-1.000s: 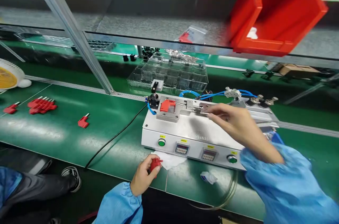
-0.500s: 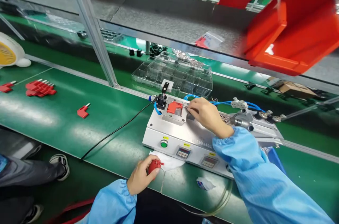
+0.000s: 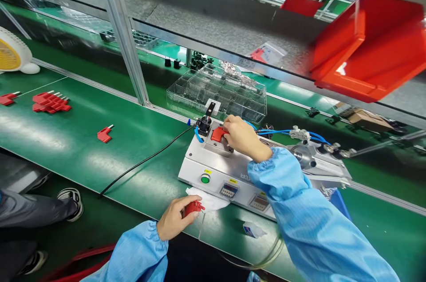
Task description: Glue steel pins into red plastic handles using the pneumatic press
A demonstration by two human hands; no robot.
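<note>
My left hand (image 3: 175, 219) is closed around a red plastic part (image 3: 193, 207) in front of the machine, its small prongs pointing right. Another red plastic part, an angular housing (image 3: 218, 134), lies in the metal fixture (image 3: 216, 145) on top of the bench machine (image 3: 213, 164). My right hand (image 3: 244, 137) comes over the fixture from the right, fingers pinched on the right end of that housing. The fingers hide this end and any metal pin there. A black clamp-like piece (image 3: 204, 124) stands just left of the fixture.
Left on the green bench (image 3: 143, 140) lie a single red part (image 3: 105, 133) and a cluster of red parts (image 3: 51, 102). A clear compartment tray (image 3: 219, 91) sits behind the machine. A small white bottle (image 3: 253, 229) lies in front. A red bin (image 3: 369, 51) overhangs at upper right.
My right hand has moved left, from the thin metal piece at the housing's right side onto the housing's end. My left hand still holds its red part, nearly in place.
</note>
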